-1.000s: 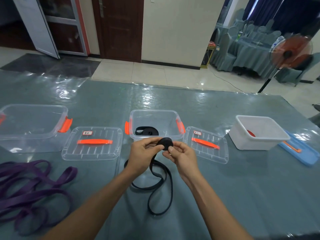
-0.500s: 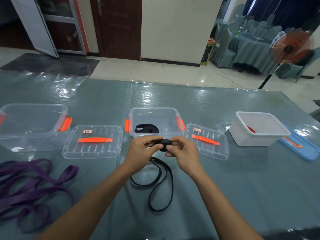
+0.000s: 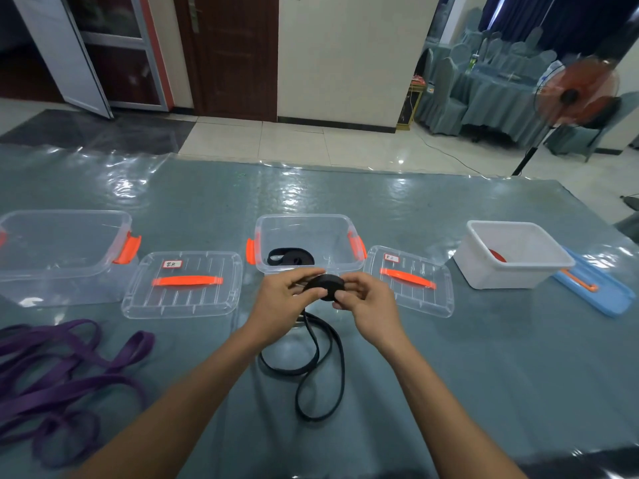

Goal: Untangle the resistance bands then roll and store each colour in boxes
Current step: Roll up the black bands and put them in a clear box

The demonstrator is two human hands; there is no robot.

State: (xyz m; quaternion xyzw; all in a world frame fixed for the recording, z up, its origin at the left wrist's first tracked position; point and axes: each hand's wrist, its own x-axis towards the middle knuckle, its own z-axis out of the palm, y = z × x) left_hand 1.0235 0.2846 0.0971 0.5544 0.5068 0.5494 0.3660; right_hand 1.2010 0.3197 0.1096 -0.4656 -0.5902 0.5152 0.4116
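Black band roll (image 3: 325, 286) is now tipped flatter, just in front of middle box (image 3: 311, 233). It is pinched by left hand (image 3: 283, 299) and right hand (image 3: 370, 302). Tail (image 3: 342, 375) is not yet wound in, so rolling is judged unfinished.

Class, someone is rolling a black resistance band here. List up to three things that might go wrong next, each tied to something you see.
1. The black roll is only pinched between the left hand and right hand; a slip could let it spring open.
2. Its loose tail lies in crossing loops on the table and may twist as it feeds in.
3. The band in the clear box looks loosely coiled; this one may unroll too.
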